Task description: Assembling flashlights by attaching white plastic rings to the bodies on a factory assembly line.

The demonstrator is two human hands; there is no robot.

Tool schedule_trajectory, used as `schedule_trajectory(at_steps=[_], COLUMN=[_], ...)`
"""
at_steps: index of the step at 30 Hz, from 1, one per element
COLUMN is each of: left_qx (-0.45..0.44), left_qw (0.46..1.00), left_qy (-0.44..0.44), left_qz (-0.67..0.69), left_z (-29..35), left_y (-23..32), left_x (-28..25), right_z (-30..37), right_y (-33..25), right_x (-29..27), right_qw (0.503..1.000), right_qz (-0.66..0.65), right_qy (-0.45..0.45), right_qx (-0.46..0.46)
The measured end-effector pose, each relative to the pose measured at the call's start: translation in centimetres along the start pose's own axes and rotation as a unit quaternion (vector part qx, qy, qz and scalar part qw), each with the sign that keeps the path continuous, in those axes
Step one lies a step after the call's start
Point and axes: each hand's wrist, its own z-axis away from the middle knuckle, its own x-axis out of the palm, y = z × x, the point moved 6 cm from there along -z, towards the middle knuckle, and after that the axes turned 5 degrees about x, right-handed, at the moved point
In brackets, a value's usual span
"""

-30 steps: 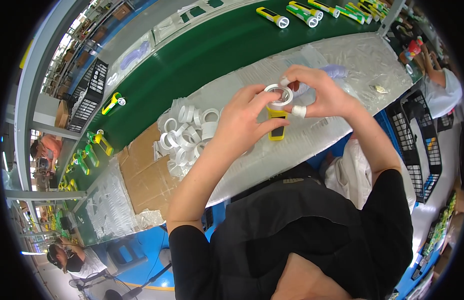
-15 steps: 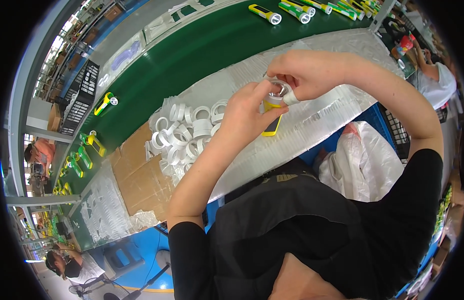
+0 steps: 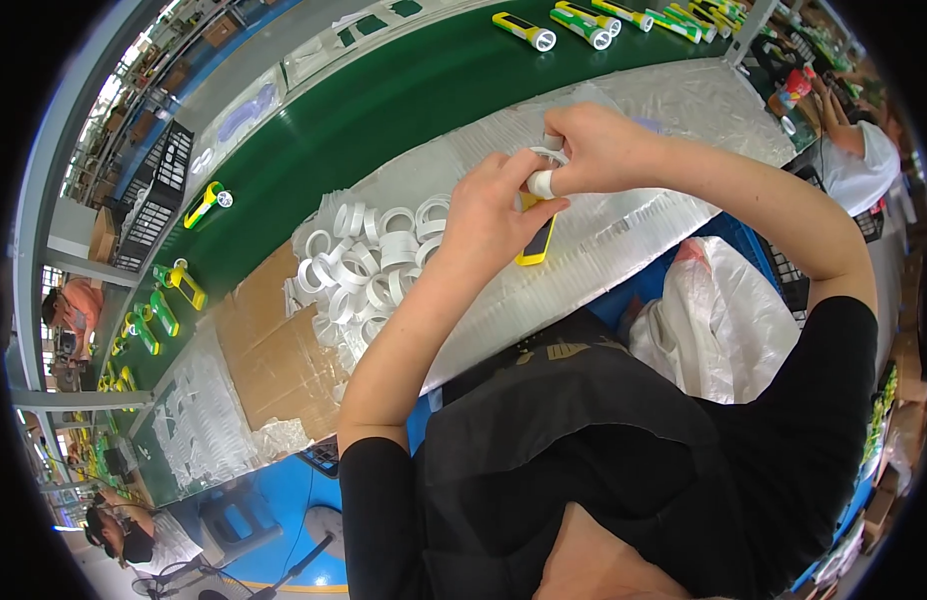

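Yellow torch (image 3: 537, 238) sat upper centre of the frame, held upright over the clear film (image 3: 624, 215). Left hand (image 3: 489, 215) gripped its body, fingers closed around it. Right hand (image 3: 599, 150) pinched a white ring (image 3: 542, 183) at its top end. Judgement: ring should seat squarely, body kept steady. Ring pile (image 3: 364, 270) lay left; green belt (image 3: 384, 100) ran above.

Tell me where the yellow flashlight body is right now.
In the head view, the yellow flashlight body sits upper centre under the left hand, on the clear plastic sheet, right of the pile of white rings.
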Motion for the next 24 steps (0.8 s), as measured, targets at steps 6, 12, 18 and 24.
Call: schedule_trajectory(at_steps=[6,12,18,24], left_qx=[-0.012,0.011,-0.010,0.017], left_qw=[1.000,0.999,0.998,0.997], left_qy=[0.028,0.047,0.059,0.079], left_qz=[0.001,0.013,-0.021,0.017], left_z=[0.1,0.0,0.2,-0.2], left_y=[0.3,0.4,0.3,0.3], left_x=[0.0,0.0,0.5,0.3], right_z=[-0.3,0.6,-0.3,0.0], right_y=[0.1,-0.4,0.4,1.3], right_x=[-0.1,-0.8,-0.1,-0.6], right_qw=[0.996,0.979,0.993,0.947], right_qz=[0.018,-0.075,0.112,-0.127], right_qy=[-0.058,-0.068,-0.035,-0.005], right_qx=[0.059,-0.177,0.031,-0.295])
